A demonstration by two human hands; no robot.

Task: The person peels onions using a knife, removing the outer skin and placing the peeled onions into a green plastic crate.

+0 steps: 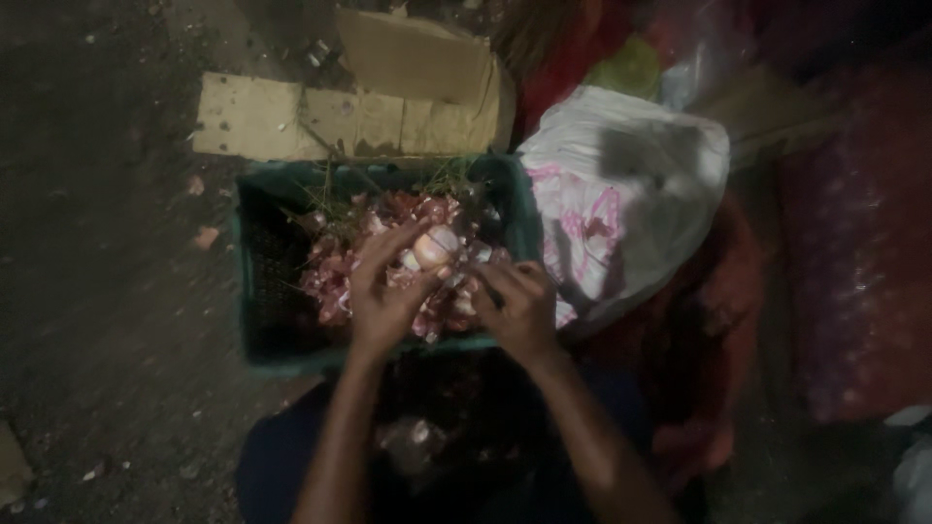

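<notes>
Dirt ground (107, 291) takes up the whole left side, dark and littered with small scraps, and flattened cardboard (340, 116) lies on it just beyond the far edge of a green plastic crate (254, 291). The crate sits in the middle of the scene, its left half mostly bare dark mesh, its centre and right half heaped with reddish-pink onion skins (335, 272) and a few dry stalks near the far rim. Above that heap the left hand (388, 296) is curled around a pale, peeled onion (436, 245), fingers and thumb closed on it so that the bulb sticks out at the fingertips, over the middle of the crate towards its far side. Just beside it, near the crate's right near corner, the right hand (519, 306) is bent inward with its fingers pinched narrow close to the onion; it is too dim and blurred to tell whether it grips a bit of skin or a small tool. Both forearms come up from the bottom edge of the view, over dark clothing. To the right of the crate, touching its right wall, a white plastic bag with pink print (621, 184) bulges, resting against red cloth (718, 291)
</notes>
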